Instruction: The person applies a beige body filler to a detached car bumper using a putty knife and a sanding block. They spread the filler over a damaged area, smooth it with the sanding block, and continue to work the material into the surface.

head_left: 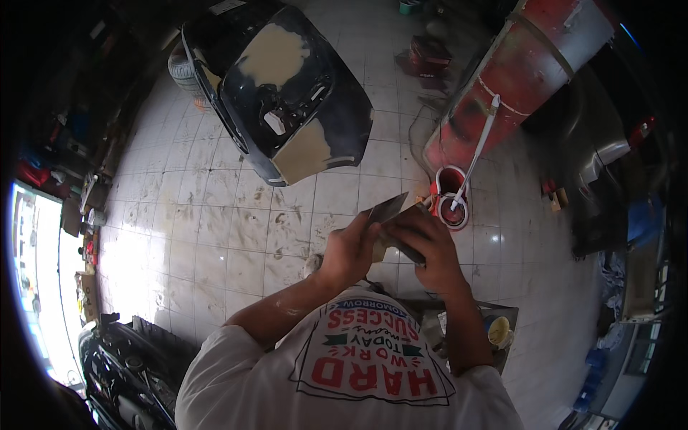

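My left hand [352, 251] is closed on a thin metal scraper [388, 208], its flat blade tilted up toward the upper right. Just to its right, my right hand [430, 251] grips a flat plate [387, 252] with a beige face and dark edge, partly hidden by my fingers. The two tools are very close; whether they touch I cannot tell. Beyond my hands, a red bucket [450, 177] stands on the floor, with white rings and a long white rod at it.
A dark car bumper [340, 125] with beige patches lies ahead on the tiled floor [165, 236]. A red panel [537, 36] runs along the upper right, beside a grey car [605, 143]. A stand [505, 312] with a yellow container is at lower right; black parts [136, 365] lie lower left.
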Tool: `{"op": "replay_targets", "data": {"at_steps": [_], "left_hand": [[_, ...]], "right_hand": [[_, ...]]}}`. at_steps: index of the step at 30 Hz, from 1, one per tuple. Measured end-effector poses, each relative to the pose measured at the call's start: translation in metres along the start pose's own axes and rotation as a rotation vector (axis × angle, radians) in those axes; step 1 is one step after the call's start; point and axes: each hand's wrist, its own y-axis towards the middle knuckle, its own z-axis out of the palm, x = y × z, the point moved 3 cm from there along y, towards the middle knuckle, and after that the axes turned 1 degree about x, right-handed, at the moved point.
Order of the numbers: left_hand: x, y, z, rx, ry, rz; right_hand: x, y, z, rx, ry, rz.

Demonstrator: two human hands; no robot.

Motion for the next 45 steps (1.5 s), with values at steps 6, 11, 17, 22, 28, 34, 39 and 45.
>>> {"op": "replay_targets", "data": {"at_steps": [6,11,17,22,28,34,39,45], "left_hand": [[-0.028,0.021,-0.013,-0.197,0.013,0.039],[-0.037,0.043,-0.029,-0.441,-0.083,0.165],[-0.007,0.028,0.000,-0.112,-1.088,-0.556],[-0.003,0.015,-0.003,-0.185,-1.045,-0.351],[0.008,0.011,0.000,-0.265,-0.756,-0.140],[0.012,0.011,-0.006,-0.291,-0.838,-0.167],[0.009,0.016,-0.014,-0.054,-0.232,-0.192],[-0.010,0.001,-0.002,0.011,0.007,-0.045]], "right_hand": [[0.010,-0.022,0.028,-0.028,-0.037,-0.029],[0.016,-0.034,0.029,0.011,0.055,-0.056],[-0.004,-0.023,0.029,-0.248,0.131,-0.075],[-0.044,-0.022,0.022,0.027,-0.084,0.221],[0.002,-0.038,0.033,-0.201,0.686,0.185],[-0.012,-0.045,0.070,0.031,0.298,0.296],[-0.021,-0.031,0.019,0.045,0.036,0.356],[0.009,-0.011,0.012,-0.067,-0.023,-0.013]]}}
